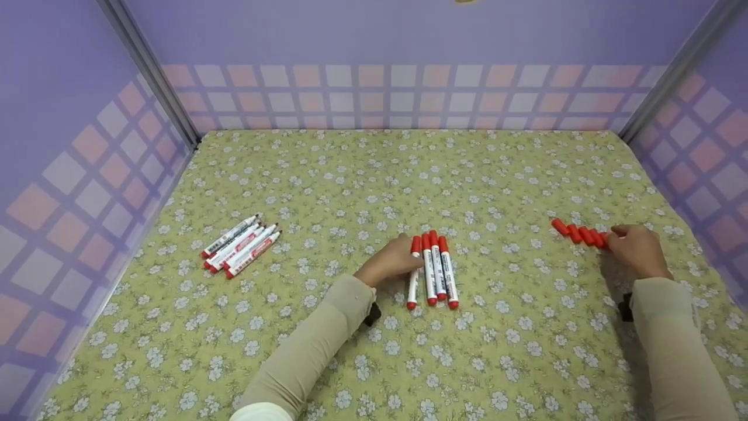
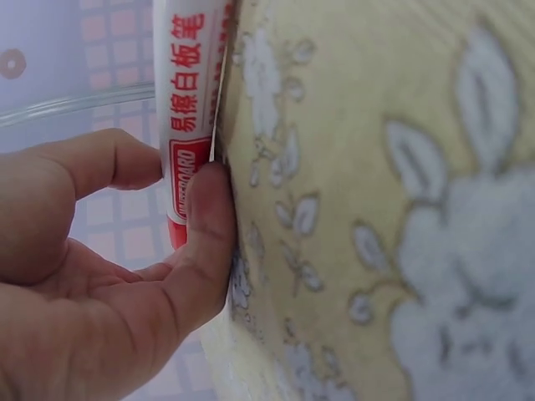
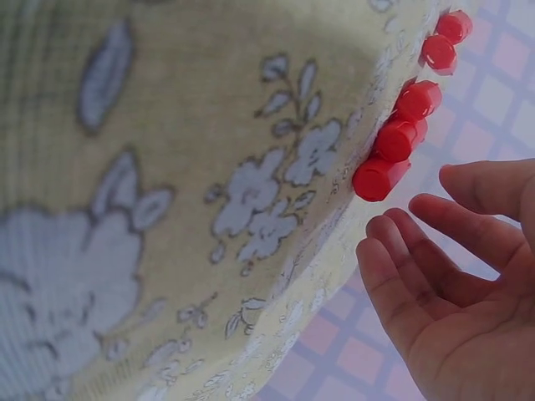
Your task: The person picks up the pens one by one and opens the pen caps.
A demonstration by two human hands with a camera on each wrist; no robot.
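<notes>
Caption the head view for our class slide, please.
Left hand pinching one of four capped markers, right hand beside five red caps, uncapped markers at left.

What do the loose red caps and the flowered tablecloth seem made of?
Red caps: probably plastic, glossy; highlights show on their smooth sides. Tablecloth: likely woven fabric, matte; a fine thread-like grid shows up close, though a coating is possible.

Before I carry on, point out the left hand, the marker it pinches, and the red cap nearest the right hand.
Left hand [image 1: 392,259], head view: back of the hand.
Pinched marker [image 2: 186,92], left wrist view: printed white barrel.
Red cap [image 3: 381,180], right wrist view: its outer surface.
</notes>
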